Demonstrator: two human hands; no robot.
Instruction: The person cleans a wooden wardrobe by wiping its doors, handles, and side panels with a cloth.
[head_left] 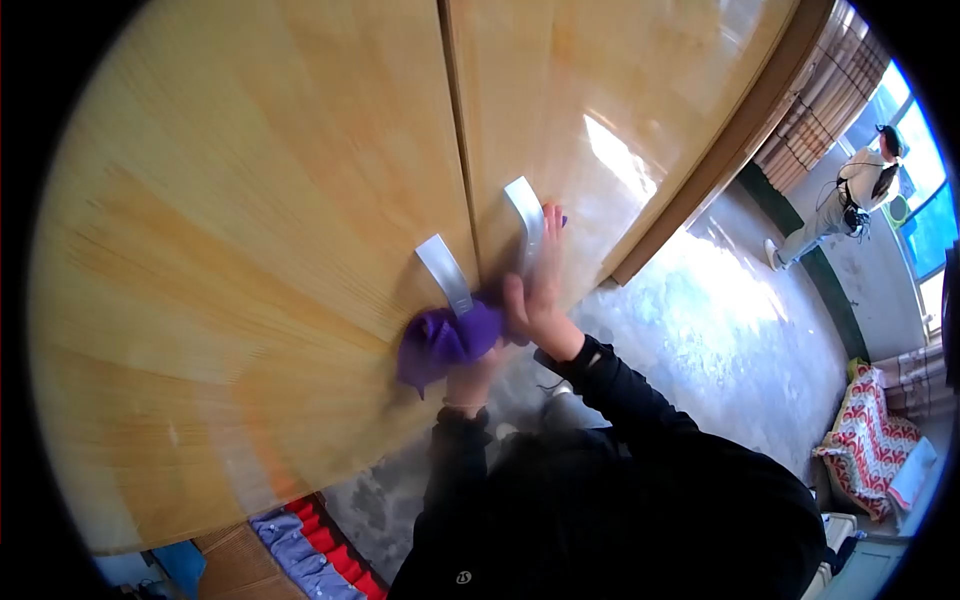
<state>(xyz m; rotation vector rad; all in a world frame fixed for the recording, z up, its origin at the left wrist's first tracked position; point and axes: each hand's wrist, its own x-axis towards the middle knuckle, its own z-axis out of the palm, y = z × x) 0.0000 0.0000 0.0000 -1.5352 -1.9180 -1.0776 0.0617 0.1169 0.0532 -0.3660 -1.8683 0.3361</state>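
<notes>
A bunched purple cloth (445,345) is pressed against the lower end of the left silver handle (444,273) on a glossy wooden cabinet door (250,220). My left hand (474,382) holds this cloth from below, and its fingers are mostly covered by it. Beside the right silver handle (522,205), my right hand (540,300) reaches up with fingers stretched out and thumb apart, slightly blurred. It lies against the right door (610,80). A tiny purple bit shows by its fingertips; whether cloth lies under the palm is hidden.
Grey concrete floor (720,330) spreads to the right. Another person (850,195) stands by the window, near a plaid curtain (820,100). A red-and-white patterned cover (868,440) is at the lower right. Red and blue fabric (310,545) lies below the cabinet.
</notes>
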